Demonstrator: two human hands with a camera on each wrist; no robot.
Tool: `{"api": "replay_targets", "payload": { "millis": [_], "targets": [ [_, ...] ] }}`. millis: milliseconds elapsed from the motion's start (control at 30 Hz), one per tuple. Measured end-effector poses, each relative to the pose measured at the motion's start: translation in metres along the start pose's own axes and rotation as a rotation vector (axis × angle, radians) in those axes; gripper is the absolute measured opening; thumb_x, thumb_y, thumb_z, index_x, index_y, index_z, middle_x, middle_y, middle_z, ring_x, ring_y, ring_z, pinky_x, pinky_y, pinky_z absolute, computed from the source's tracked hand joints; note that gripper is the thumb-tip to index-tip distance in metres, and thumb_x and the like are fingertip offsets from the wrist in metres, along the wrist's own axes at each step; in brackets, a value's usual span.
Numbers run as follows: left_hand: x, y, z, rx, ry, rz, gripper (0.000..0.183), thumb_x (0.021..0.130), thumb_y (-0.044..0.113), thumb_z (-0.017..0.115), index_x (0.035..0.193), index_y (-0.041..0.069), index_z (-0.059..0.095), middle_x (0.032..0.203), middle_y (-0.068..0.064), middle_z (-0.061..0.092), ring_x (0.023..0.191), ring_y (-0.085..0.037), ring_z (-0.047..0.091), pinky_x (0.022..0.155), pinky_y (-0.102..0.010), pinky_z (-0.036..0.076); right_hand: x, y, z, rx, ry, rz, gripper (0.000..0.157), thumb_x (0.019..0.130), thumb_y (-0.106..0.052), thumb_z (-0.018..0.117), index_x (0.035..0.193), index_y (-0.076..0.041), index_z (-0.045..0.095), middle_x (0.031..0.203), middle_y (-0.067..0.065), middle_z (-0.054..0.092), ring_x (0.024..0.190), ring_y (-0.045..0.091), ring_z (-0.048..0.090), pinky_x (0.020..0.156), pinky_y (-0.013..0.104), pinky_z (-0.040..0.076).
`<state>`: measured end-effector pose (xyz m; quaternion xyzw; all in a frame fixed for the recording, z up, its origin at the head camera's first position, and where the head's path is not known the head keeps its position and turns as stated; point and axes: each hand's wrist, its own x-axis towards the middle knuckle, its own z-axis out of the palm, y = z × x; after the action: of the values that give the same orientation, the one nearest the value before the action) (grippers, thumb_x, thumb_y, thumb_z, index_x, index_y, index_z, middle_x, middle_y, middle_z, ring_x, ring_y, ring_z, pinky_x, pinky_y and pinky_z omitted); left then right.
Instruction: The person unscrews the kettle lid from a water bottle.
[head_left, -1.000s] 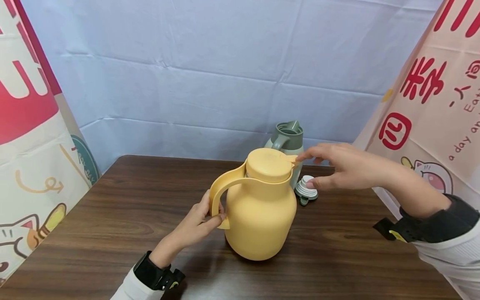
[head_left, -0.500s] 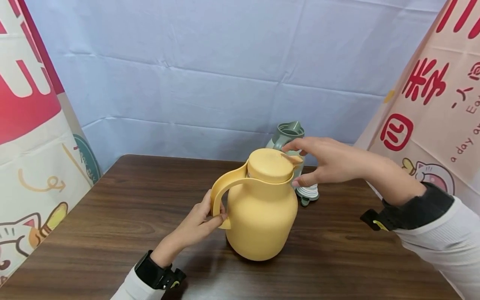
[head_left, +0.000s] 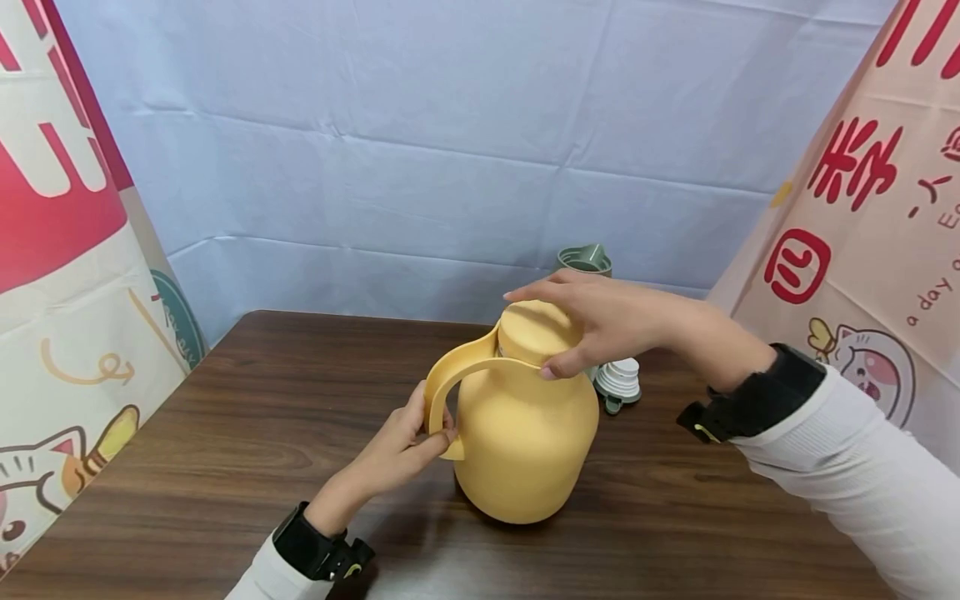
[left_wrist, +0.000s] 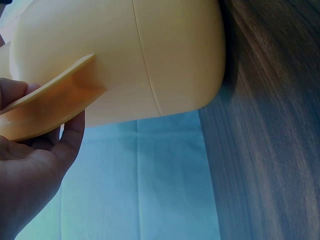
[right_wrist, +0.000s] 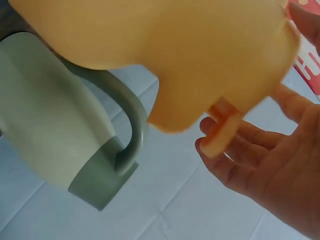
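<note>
A yellow thermos jug (head_left: 525, 450) stands upright on the wooden table, its handle (head_left: 450, 367) turned left. My left hand (head_left: 397, 446) grips the lower part of this handle; the left wrist view has the fingers (left_wrist: 72, 137) curled round it. Over the jug's round yellow lid (head_left: 532, 327) my right hand (head_left: 611, 317) is spread, thumb at the near edge and fingers across the far side. In the right wrist view its fingers (right_wrist: 245, 145) curl by a small lever (right_wrist: 220, 137) at the lid's edge. The hand hides the lid's right part and the spout in the head view.
A green thermos jug (right_wrist: 55, 100) with an open top stands behind the yellow one, mostly hidden in the head view. On the table (head_left: 300, 400) close to it sits a white ribbed stopper (head_left: 618, 382) with a green base. Cloth screens (head_left: 375, 167) surround the table.
My right hand has moved left from the lid's lever and spout side onto the lid, its fingers now around it. The left hand keeps its hold on the handle; the jug stays put.
</note>
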<state>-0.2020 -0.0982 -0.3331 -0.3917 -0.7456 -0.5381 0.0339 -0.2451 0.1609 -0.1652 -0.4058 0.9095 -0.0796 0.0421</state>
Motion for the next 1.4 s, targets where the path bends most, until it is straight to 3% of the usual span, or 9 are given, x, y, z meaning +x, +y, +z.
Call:
{"api": "replay_targets", "payload": {
  "millis": [167,367,700,1033,1233,1400],
  "targets": [
    [0.0,0.0,0.0,-0.01,-0.005,-0.018,0.026,0.09,-0.01,0.047,0.107,0.006,0.035,0.083,-0.01,0.05,0.067,-0.011,0.048,0.058,-0.029,0.045,0.01,-0.001,0.007,0.046,-0.022,-0.036,0.077,0.075,-0.039,0.074,0.142,-0.028,0.038,0.134,0.01,0.038,0.116,0.022,0.04,0.087,0.043,0.038],
    [0.001,0.001,0.0,-0.011,0.002,-0.022,0.025,0.09,-0.01,0.048,0.106,0.006,0.036,0.083,-0.011,0.05,0.069,-0.012,0.049,0.059,-0.029,0.046,0.016,0.002,0.007,0.04,-0.036,-0.078,0.064,0.076,-0.042,0.073,0.134,-0.027,0.051,0.126,0.005,0.048,0.108,0.02,0.044,0.082,0.041,0.038],
    [0.002,0.001,0.0,0.004,0.007,-0.005,0.026,0.089,-0.011,0.048,0.106,0.005,0.036,0.083,-0.009,0.051,0.069,-0.012,0.05,0.059,-0.029,0.046,0.02,0.001,-0.001,0.035,-0.074,-0.071,0.066,0.073,-0.046,0.075,0.132,-0.027,0.052,0.121,0.005,0.05,0.102,0.019,0.045,0.079,0.039,0.039],
    [0.002,0.001,-0.001,0.011,0.008,0.007,0.027,0.089,-0.011,0.048,0.106,0.005,0.036,0.083,-0.009,0.05,0.068,-0.012,0.049,0.058,-0.029,0.045,0.018,-0.006,-0.025,0.01,-0.055,-0.051,0.066,0.072,-0.042,0.077,0.132,-0.026,0.052,0.122,0.004,0.051,0.098,0.02,0.045,0.078,0.039,0.039],
    [0.002,0.001,-0.001,0.014,0.011,0.014,0.027,0.089,-0.011,0.049,0.106,0.006,0.037,0.083,-0.009,0.051,0.068,-0.012,0.049,0.058,-0.029,0.045,0.016,-0.01,-0.043,0.016,-0.013,-0.041,0.065,0.073,-0.039,0.078,0.132,-0.025,0.052,0.113,0.003,0.053,0.093,0.02,0.046,0.075,0.038,0.039],
    [0.001,0.0,-0.001,0.006,0.006,0.0,0.025,0.089,-0.01,0.048,0.105,0.005,0.036,0.083,-0.01,0.05,0.067,-0.011,0.048,0.057,-0.029,0.044,0.014,-0.013,-0.047,-0.026,-0.002,0.004,0.065,0.072,-0.043,0.078,0.131,-0.029,0.052,0.11,0.005,0.051,0.092,0.019,0.045,0.074,0.038,0.037]
  ]
}}
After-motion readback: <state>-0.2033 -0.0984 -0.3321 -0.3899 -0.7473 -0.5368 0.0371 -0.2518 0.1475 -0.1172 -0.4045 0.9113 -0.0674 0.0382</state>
